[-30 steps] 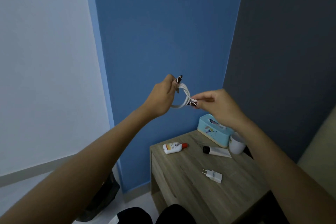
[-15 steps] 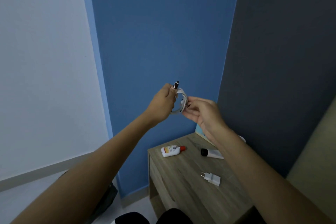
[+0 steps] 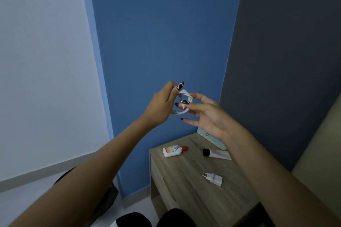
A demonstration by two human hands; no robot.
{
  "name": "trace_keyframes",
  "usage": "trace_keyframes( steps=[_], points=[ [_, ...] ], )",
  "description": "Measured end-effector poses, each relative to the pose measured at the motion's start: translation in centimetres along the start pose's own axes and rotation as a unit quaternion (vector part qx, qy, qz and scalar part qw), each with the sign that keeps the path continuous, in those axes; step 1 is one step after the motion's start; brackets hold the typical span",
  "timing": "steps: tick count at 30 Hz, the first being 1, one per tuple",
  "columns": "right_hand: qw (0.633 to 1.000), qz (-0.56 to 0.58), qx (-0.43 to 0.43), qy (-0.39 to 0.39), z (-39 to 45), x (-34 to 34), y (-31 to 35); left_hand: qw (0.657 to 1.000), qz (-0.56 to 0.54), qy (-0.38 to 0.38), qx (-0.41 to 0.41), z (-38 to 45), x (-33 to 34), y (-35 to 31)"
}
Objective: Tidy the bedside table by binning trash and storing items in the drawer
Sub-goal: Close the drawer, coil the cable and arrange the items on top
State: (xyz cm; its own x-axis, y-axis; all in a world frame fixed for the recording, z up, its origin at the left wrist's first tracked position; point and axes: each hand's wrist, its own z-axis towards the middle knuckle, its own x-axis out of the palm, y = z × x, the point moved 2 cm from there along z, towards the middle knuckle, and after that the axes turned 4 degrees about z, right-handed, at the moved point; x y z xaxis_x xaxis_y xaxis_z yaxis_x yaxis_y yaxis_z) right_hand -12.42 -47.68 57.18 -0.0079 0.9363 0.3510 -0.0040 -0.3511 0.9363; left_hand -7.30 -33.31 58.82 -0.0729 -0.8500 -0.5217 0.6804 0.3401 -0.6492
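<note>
Blue wall fills the middle of the frame, and at lower right stands the wood-grain worktop (image 3: 186, 195), the largest thing you have to deal with. On it, toward the back, a pale blue box (image 3: 210, 139) is partly hidden behind your right wrist. In front of that lie a white bottle with a red cap (image 3: 173, 151) and a tube with a black cap (image 3: 216, 153), both on their sides and well apart. Nearer you sits a white plug adapter (image 3: 214, 178), prongs pointing toward the left of the frame. A dark bag (image 3: 108, 197) shows at lower left beside the worktop, mostly behind your left forearm; judge for yourself whether it is the bin.

Smallest is the white cable (image 3: 182, 103), coiled into a loose ring and held up at mid-frame, well above the worktop. Your left hand (image 3: 160, 106) has its fingers closed in a pinch on the left side of the ring. Your right hand (image 3: 210, 116) is spread, palm up, with only the thumb and a fingertip nipping the right side where the loops cross; the other fingers are splayed and free.

The cable looks light, soft and springy, so the coil will likely want to open once you let go. Take hold across all the loops at one point, not a single strand. No drawer is open in view.
</note>
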Motion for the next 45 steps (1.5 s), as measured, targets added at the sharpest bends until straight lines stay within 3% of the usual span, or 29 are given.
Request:
trace_keyframes(
  steps=[4,10,21,27,37,42,45],
  points=[
    [0.999,0.023,0.026,0.041,-0.2,0.3,-0.2,0.999,-0.031,0.023,-0.032,0.0,0.5,0.3],
    [0.985,-0.126,-0.092,-0.078,-0.2,0.0,0.6,0.979,-0.169,0.006,-0.115,0.2,0.5,0.4],
    [0.970,-0.073,-0.118,-0.198,0.2,-2.1,1.4,0.954,-0.241,0.085,-0.157,-0.2,-0.2,-0.1],
    [0.965,-0.105,-0.127,-0.204,0.0,-1.5,1.7,0.962,-0.219,0.096,-0.133,0.1,0.4,-1.1],
    [0.962,-0.204,-0.141,-0.118,-0.8,-1.0,1.6,0.960,-0.222,0.039,-0.164,0.2,0.3,-0.4],
    [0.907,-0.368,-0.193,-0.074,-0.9,-1.8,1.2,0.958,-0.229,0.039,-0.168,0.5,0.2,-0.3],
    [0.843,-0.483,-0.234,-0.044,-0.9,-1.8,1.2,0.961,-0.222,0.045,-0.162,0.8,0.2,-0.5]
  ],
)
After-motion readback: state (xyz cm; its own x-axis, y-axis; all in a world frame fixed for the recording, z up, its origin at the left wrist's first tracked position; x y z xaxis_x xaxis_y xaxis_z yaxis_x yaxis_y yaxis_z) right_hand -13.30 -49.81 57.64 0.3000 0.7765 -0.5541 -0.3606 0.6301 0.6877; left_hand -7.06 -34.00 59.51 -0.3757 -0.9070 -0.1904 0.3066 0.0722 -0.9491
